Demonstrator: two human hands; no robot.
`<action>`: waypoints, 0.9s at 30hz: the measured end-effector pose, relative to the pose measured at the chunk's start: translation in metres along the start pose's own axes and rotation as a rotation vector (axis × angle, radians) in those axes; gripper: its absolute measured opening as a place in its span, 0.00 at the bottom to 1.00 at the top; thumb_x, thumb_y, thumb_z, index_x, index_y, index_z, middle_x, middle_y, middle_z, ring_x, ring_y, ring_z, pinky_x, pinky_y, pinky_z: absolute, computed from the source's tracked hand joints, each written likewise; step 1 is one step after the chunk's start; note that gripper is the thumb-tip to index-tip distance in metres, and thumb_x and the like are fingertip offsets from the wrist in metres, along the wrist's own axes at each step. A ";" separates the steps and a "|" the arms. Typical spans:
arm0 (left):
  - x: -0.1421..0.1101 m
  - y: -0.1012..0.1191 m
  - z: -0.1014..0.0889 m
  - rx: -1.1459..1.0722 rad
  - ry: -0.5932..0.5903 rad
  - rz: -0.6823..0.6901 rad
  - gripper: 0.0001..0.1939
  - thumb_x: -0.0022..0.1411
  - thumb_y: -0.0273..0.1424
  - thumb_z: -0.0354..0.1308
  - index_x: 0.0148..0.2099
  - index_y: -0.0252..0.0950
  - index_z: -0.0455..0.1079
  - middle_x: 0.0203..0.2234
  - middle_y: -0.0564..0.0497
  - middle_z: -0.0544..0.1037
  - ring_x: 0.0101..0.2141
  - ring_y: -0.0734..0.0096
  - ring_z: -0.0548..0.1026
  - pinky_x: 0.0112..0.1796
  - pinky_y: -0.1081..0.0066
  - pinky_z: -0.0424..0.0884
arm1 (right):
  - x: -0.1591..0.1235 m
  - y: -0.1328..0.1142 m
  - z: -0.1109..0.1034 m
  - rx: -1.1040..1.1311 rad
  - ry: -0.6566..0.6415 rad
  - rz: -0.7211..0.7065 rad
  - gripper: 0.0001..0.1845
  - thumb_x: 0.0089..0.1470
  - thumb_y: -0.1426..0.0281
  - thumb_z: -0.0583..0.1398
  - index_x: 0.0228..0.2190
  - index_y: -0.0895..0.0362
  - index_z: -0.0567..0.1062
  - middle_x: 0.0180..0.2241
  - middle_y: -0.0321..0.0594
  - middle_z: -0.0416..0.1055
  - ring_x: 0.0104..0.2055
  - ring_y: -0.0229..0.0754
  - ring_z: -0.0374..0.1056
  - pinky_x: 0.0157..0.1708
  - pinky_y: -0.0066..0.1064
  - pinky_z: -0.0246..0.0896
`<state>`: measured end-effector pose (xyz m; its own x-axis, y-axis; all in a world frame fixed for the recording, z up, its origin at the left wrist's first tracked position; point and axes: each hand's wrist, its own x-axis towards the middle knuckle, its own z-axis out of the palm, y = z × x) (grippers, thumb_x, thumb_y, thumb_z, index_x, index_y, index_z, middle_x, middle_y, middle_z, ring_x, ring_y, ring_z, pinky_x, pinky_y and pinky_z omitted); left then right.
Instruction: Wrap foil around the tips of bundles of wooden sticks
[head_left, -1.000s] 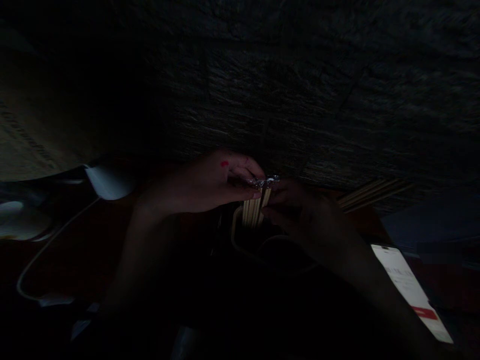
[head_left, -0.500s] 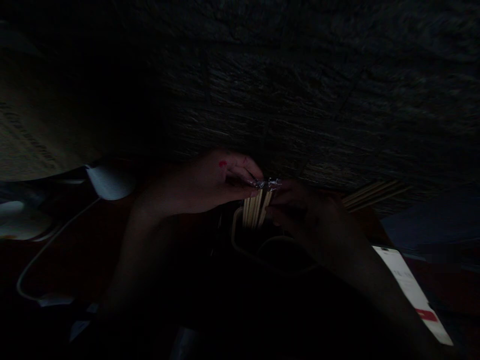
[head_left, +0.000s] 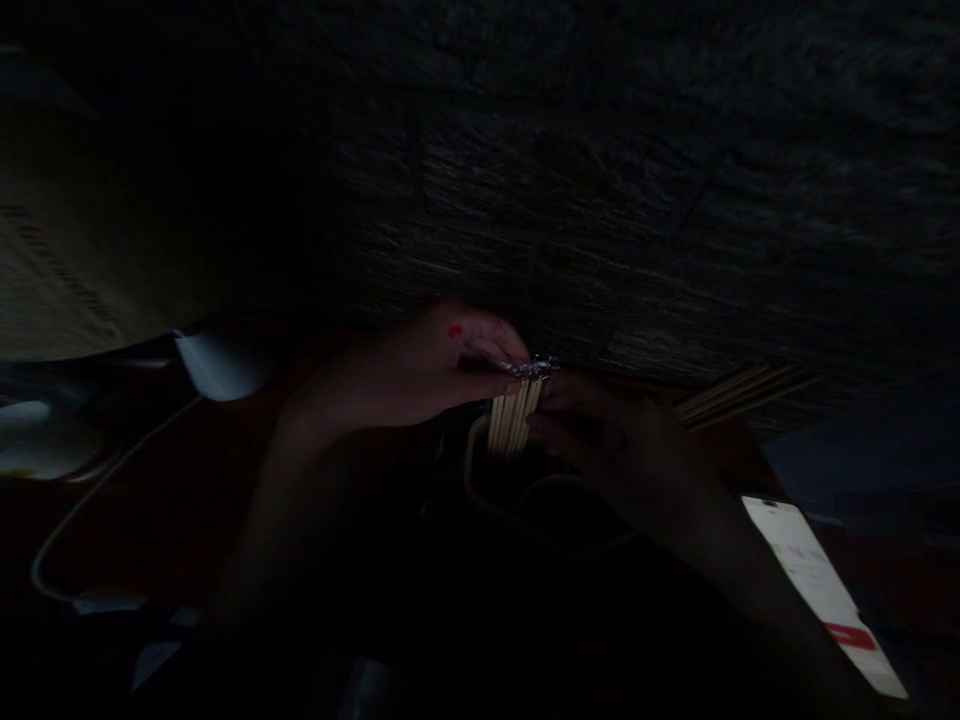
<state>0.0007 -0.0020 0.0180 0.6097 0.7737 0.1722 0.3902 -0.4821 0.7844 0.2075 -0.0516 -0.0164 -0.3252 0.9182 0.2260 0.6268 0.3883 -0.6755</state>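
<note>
The scene is very dark. My left hand is closed, with thumb and fingers pinching the shiny, crinkled wrapper at the top of a bundle of pale wooden sticks. Whether that wrapper is foil or clear plastic, I cannot tell. On the other side, my right hand grips the same sticks, its fingertips against their right edge; the rest of its fingers are in shadow. The sticks stand roughly upright, lower ends lost in the dark over a container with a pale rim.
More thin sticks lie beyond my right hand. A lit phone rests at the right. To the left are a white object, a pale cable and a printed brown surface. A rough, textured wall rises behind.
The sticks, split by a gap before, are now pressed together into one tight bundle. My right fingers have shifted slightly left, and my left hand slightly right.
</note>
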 end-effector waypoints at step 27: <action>0.002 0.003 0.003 0.024 -0.010 -0.009 0.06 0.60 0.28 0.60 0.40 0.34 0.75 0.38 0.51 0.83 0.40 0.71 0.80 0.40 0.74 0.72 | 0.000 0.002 0.001 -0.019 -0.001 -0.026 0.09 0.59 0.73 0.60 0.41 0.53 0.77 0.39 0.37 0.81 0.39 0.42 0.77 0.38 0.34 0.70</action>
<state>0.0049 -0.0027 0.0189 0.6130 0.7739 0.1591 0.4120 -0.4850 0.7714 0.2078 -0.0512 -0.0181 -0.3423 0.9076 0.2431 0.6315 0.4138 -0.6558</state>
